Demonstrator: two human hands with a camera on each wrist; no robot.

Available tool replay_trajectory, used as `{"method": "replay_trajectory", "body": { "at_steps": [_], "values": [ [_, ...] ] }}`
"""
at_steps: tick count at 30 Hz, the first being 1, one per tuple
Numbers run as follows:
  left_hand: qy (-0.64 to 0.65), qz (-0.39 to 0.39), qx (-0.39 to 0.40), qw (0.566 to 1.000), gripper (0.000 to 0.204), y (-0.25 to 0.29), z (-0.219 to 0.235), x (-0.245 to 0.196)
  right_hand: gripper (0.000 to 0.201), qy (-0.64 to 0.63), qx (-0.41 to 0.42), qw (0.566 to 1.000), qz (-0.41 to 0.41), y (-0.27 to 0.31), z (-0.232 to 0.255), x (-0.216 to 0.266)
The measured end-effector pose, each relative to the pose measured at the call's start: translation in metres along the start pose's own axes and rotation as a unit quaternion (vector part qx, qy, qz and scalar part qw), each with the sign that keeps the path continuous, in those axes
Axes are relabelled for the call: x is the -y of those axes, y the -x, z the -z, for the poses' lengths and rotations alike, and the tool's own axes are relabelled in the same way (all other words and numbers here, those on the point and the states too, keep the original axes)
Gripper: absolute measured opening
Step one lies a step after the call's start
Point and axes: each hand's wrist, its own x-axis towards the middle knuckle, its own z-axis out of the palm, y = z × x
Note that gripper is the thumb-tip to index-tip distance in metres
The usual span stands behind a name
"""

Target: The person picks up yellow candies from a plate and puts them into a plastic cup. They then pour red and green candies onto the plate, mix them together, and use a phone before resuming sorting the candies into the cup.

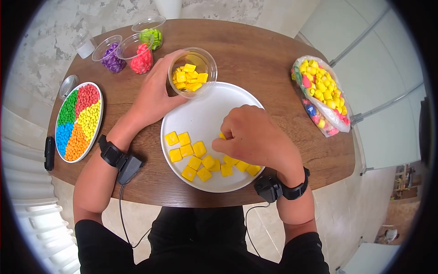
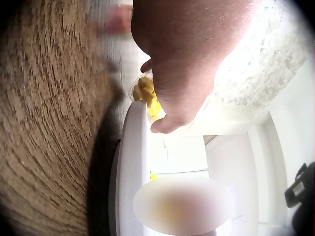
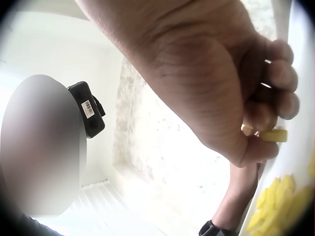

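Though flat, yel. pc. [image 3: 279, 135] in RH [image 1: 258, 134]

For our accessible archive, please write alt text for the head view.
A person's left hand grips a clear cup of yellow squares while the right hand pinches another square over a white plate holding more. Three filled cups, a color-sorted dish and a bag sit on the wooden table.

The right hand [image 1: 255, 135] mostly hid a yellow piece [image 1: 222, 135] from the head view. The left wrist view's lower edge cropped the white plate [image 2: 132, 162].
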Motion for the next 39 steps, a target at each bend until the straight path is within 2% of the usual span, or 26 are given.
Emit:
{"method": "replay_trajectory", "body": {
  "at_steps": [1,3,4,6,7,8,10,12,16,18,22,24,27,28,30,34,36,39],
  "values": [
    [0.002,-0.004,-0.001,1.000,0.086,0.000,0.000,0.000,0.035,0.000,0.000,1.000,0.000,-0.002,0.004,0.003],
    [0.002,-0.005,-0.001,1.000,0.086,0.000,0.000,0.001,0.038,0.057,0.088,0.993,-0.051,-0.005,0.014,0.011],
    [0.002,-0.006,-0.001,1.000,0.086,0.000,0.000,0.001,0.038,0.057,0.088,0.993,-0.051,-0.007,0.011,0.010],
    [0.001,-0.006,-0.001,1.000,0.086,0.000,0.000,0.001,0.038,-0.050,-0.079,0.995,-0.024,-0.011,0.000,0.006],
    [-0.001,-0.007,-0.001,1.000,0.086,0.000,0.000,0.000,0.038,-0.050,-0.079,0.995,-0.024,-0.012,-0.002,0.007],
    [-0.002,-0.007,-0.001,1.000,0.086,0.000,0.000,0.000,0.034,-0.095,-0.142,0.985,-0.006,-0.012,-0.005,0.009],
    [-0.012,0.010,0.006,1.000,0.087,0.000,0.001,-0.001,0.030,-0.140,-0.204,0.969,0.012,-0.012,-0.005,0.009],
    [-0.013,0.000,0.001,1.000,0.087,0.000,0.000,0.000,0.028,-0.099,-0.105,0.989,-0.023,-0.010,-0.002,0.005],
    [-0.004,-0.010,-0.002,1.000,0.086,0.000,-0.001,0.002,0.028,-0.054,-0.082,0.995,-0.011,-0.006,-0.006,0.001],
    [-0.005,-0.008,-0.002,1.000,0.086,0.000,0.000,0.001,0.027,-0.044,-0.029,0.998,0.019,-0.005,-0.005,0.003],
    [-0.001,-0.010,-0.002,1.000,0.085,-0.001,-0.001,0.002,0.022,-0.024,0.000,0.999,0.033,-0.002,-0.011,0.009],
    [-0.004,-0.010,-0.002,1.000,0.085,0.000,-0.001,0.003,0.022,-0.012,0.004,0.996,0.088,-0.001,-0.020,0.003],
    [-0.006,-0.011,-0.001,1.000,0.086,0.000,-0.001,0.003,0.021,0.004,0.016,0.996,0.093,-0.003,-0.027,0.000],
    [-0.007,-0.011,0.000,1.000,0.086,0.000,0.000,0.003,0.021,0.004,0.016,0.996,0.093,-0.004,-0.024,0.002],
    [-0.008,-0.010,0.000,1.000,0.086,0.000,-0.001,0.004,0.019,0.027,0.080,0.995,0.049,-0.007,-0.017,0.008],
    [-0.003,-0.002,0.000,1.000,0.086,-0.001,-0.001,0.002,0.021,-0.005,0.094,0.995,0.037,-0.006,-0.011,0.007],
    [-0.003,-0.002,0.000,1.000,0.087,-0.001,-0.001,0.003,0.025,0.038,0.105,0.992,0.057,-0.005,-0.013,0.005],
    [-0.005,0.001,0.004,1.000,0.087,-0.001,0.000,0.001,0.030,0.045,0.092,0.994,0.044,-0.009,-0.010,0.005]
  ]
}}
